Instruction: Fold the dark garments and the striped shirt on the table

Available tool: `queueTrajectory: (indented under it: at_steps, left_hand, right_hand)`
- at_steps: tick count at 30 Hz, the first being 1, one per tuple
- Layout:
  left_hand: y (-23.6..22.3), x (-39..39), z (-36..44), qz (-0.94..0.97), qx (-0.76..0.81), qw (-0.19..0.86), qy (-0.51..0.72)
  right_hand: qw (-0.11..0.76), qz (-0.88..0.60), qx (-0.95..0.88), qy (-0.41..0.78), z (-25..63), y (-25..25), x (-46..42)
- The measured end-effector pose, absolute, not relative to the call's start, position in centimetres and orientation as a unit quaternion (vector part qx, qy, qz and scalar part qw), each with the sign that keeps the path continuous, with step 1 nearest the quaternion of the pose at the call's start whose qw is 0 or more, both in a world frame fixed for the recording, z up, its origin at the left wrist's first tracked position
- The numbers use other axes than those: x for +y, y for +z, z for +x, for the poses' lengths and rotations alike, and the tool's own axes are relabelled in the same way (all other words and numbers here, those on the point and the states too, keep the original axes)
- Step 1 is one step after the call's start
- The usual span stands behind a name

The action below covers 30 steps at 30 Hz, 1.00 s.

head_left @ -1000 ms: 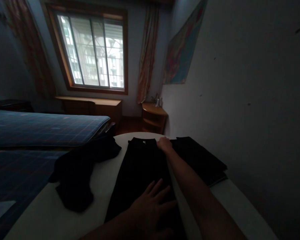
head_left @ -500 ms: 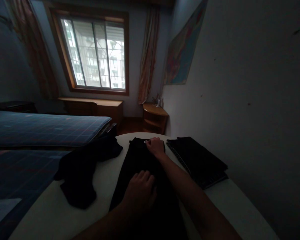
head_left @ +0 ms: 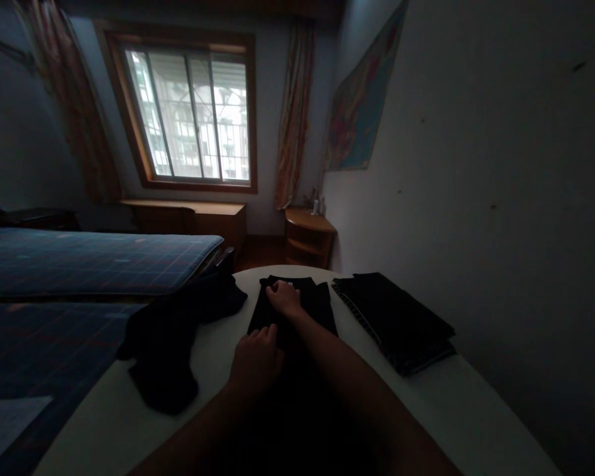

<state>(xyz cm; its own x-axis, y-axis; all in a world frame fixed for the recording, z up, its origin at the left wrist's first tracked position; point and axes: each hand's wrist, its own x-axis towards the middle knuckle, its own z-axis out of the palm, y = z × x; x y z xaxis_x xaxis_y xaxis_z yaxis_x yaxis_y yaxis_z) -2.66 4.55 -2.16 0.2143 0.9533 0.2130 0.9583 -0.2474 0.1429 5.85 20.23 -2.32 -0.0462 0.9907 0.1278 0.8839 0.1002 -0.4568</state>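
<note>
A black garment (head_left: pixel 313 305) lies lengthwise on a white table (head_left: pixel 456 410), running from me toward the far edge. My right hand (head_left: pixel 283 297) rests on its far end with the fingers curled onto the cloth. My left hand (head_left: pixel 255 360) is closer to me at the garment's left edge, its fingers bent and closed on the fabric. My forearms hide the near part of the garment.
A folded pile of black clothes (head_left: pixel 391 318) sits to the right near the wall. A crumpled black garment (head_left: pixel 171 340) lies at the table's left edge beside a blue checked bed (head_left: pixel 79 261). A window, a wooden desk and a corner shelf (head_left: pixel 307 231) stand beyond.
My left hand went from flat and spread to curled, and moved to the garment's left edge. My right hand slid left along the far end. The garment now looks narrower.
</note>
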Motion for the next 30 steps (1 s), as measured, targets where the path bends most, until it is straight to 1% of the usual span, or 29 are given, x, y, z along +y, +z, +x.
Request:
queueTrajectory:
  at_steps: [5,13,17,20,25,27,30]
  left_hand:
    - [-2.2,4.4,-2.5,-0.802,-0.573,0.003,-0.169]
    - [-3.1,4.4,-2.5,-0.820,-0.546,-0.023,-0.169]
    - [-3.0,4.8,-2.8,-0.800,-0.550,-0.066,-0.229]
    - [-3.2,5.0,-3.0,-0.779,-0.561,-0.097,-0.262]
    - [-3.3,5.2,-2.9,-0.758,-0.579,-0.124,-0.273]
    - [-3.4,5.2,-2.9,-0.759,-0.580,-0.116,-0.271]
    - [-3.5,5.1,-2.8,-0.783,-0.553,-0.063,-0.277]
  right_hand:
    - [0.240,-0.657,-0.696,0.160,6.7,-2.4,20.9]
    - [0.245,-0.653,-0.698,0.165,7.5,-2.8,21.9]
    - [0.249,-0.655,-0.699,0.145,7.6,-2.6,22.3]
    - [0.235,-0.661,-0.702,0.124,7.9,-2.4,22.2]
    - [0.188,-0.716,-0.670,0.060,10.0,-1.1,21.8]
    - [0.158,-0.737,-0.656,0.039,11.4,-0.6,21.6]
    - [0.110,-0.758,-0.643,0.029,13.1,-0.3,21.0]
